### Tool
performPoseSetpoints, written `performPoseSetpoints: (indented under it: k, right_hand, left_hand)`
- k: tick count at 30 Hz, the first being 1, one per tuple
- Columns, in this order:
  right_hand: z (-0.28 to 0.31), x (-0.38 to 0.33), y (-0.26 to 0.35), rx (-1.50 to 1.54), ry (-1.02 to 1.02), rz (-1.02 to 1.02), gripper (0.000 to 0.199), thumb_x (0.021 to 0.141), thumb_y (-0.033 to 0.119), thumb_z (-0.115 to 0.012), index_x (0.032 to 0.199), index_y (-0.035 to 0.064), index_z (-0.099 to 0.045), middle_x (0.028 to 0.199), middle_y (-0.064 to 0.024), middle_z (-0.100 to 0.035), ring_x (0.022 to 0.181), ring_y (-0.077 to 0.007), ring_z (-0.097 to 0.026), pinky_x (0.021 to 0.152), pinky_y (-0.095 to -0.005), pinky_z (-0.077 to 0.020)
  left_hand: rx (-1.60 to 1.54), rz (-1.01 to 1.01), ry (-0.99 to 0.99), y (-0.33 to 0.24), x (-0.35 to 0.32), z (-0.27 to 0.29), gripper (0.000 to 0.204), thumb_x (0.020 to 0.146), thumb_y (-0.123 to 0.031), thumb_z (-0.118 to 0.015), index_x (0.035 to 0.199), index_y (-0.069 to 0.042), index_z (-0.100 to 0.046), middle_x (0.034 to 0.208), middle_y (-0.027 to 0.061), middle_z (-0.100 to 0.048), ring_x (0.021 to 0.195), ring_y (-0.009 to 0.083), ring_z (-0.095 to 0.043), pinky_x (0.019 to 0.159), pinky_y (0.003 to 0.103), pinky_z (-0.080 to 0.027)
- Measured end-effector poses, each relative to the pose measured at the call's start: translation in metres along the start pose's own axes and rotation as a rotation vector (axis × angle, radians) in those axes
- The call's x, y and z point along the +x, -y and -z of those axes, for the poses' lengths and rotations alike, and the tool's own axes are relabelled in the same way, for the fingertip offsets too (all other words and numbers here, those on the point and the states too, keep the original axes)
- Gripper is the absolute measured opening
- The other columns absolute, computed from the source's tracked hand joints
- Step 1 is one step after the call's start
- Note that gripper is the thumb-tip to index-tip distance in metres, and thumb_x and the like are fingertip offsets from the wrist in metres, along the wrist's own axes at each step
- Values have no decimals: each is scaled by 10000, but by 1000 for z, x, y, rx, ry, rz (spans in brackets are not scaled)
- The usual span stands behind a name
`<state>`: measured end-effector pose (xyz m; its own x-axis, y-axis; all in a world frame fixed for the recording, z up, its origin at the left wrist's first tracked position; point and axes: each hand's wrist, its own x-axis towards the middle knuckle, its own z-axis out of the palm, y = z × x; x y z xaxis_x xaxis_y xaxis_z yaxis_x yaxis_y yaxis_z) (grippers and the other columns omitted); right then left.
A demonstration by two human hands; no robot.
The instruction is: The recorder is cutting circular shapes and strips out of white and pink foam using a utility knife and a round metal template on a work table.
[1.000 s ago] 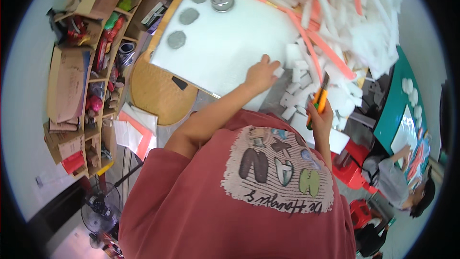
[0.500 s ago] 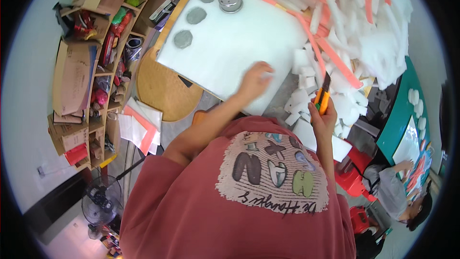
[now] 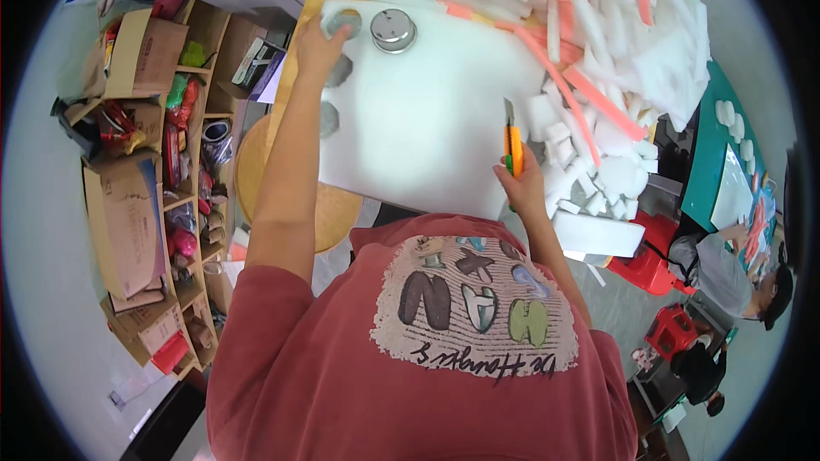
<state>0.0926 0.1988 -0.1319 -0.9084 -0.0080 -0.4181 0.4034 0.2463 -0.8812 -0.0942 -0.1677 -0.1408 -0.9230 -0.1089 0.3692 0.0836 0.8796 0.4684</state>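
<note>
A white foam sheet (image 3: 444, 102) lies on the table, with a column of grey-looking round holes near its left edge. At the far-left hole (image 3: 345, 24) is my left hand (image 3: 319, 49), thumb at the hole and fingers apart along the sheet's edge. My left forearm partly covers the two nearer holes (image 3: 338, 71). Just right of the far hole stands a round silver metal can (image 3: 394, 31). My right hand (image 3: 527, 186) grips an orange utility knife (image 3: 512, 149) over the sheet's near right side, blade out and pointing away from me.
White foam offcuts (image 3: 589, 171) and pink strips (image 3: 602, 102) pile up on the right and far right. A round wooden stool (image 3: 337, 218) stands by the table's left. Shelves with cardboard boxes (image 3: 128, 230) line the left. A person (image 3: 726, 273) sits at a green table (image 3: 705, 145) at right.
My left hand has moved from the near middle of the sheet to its far left corner. My right hand has moved left with the knife, whose blade now points away. The view has turned.
</note>
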Motion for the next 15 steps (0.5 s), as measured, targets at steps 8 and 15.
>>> performPoseSetpoints:
  k: [8,15]
  right_hand:
    - [-29,-3,-27,-649,-508,156,405,683,36,-620,1072,12,-509,1023,-179,-554,969,-359,-518,835,-396,-416]
    - [-44,-30,-37,-367,-503,-108,409,711,14,-562,1112,-2,-484,901,-102,-543,845,-200,-523,764,-298,-418]
  left_hand:
    - [109,204,404,82,-41,4,502,685,-174,-702,1104,29,-515,1027,235,-562,985,381,-525,826,415,-436]
    - [-201,196,183,111,-108,37,454,684,-56,-628,1122,13,-530,988,216,-560,939,375,-530,798,413,-435]
